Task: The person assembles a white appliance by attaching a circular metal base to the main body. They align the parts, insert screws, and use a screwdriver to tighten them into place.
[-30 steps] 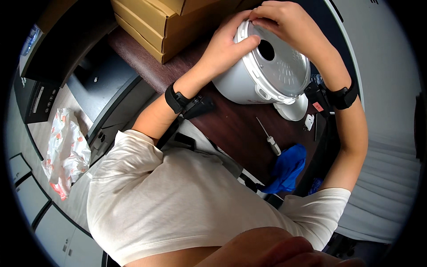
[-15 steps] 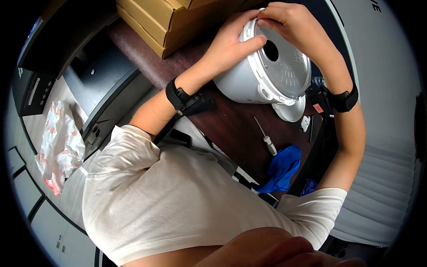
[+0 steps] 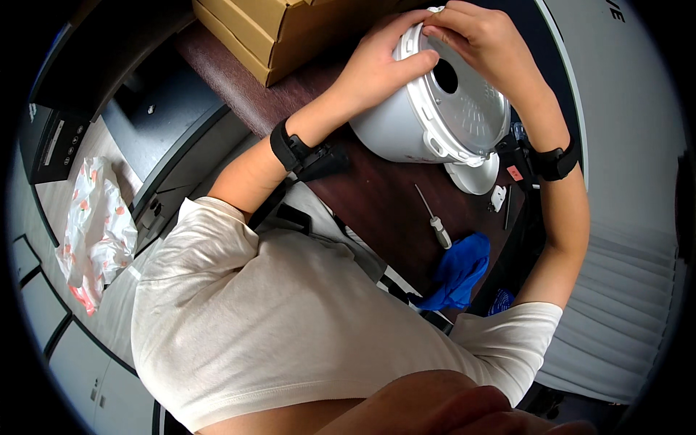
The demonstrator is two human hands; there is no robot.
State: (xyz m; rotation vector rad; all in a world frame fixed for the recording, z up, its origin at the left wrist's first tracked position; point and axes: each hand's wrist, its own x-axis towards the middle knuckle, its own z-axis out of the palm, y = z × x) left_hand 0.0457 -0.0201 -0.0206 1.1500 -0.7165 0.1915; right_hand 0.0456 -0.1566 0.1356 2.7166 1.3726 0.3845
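A white appliance body, which looks like a rice cooker (image 3: 395,134), is tilted on the dark brown table. Its metal end with a round dark hole and several slots faces right, ringed by a white rim. My left hand (image 3: 380,69) grips the rim's upper left side, thumb over the edge. At the far top of the rim, the fingers of my right hand (image 3: 475,32) are bent and pinched against it; their tips are partly hidden. A white round flap (image 3: 475,177) sits below the body. Nearer me lie a screwdriver (image 3: 438,230) with a pale handle and a blue cloth (image 3: 460,268).
A cardboard box (image 3: 272,32) stands beyond my left hand. Right of the flap are a small white piece (image 3: 497,198) and a thin dark rod (image 3: 507,208). A patterned plastic bag (image 3: 98,225) is at far left, near a dark box (image 3: 56,145).
Both hands stay at the rim, with only a slight shift of my right fingers. The whole view has moved a little.
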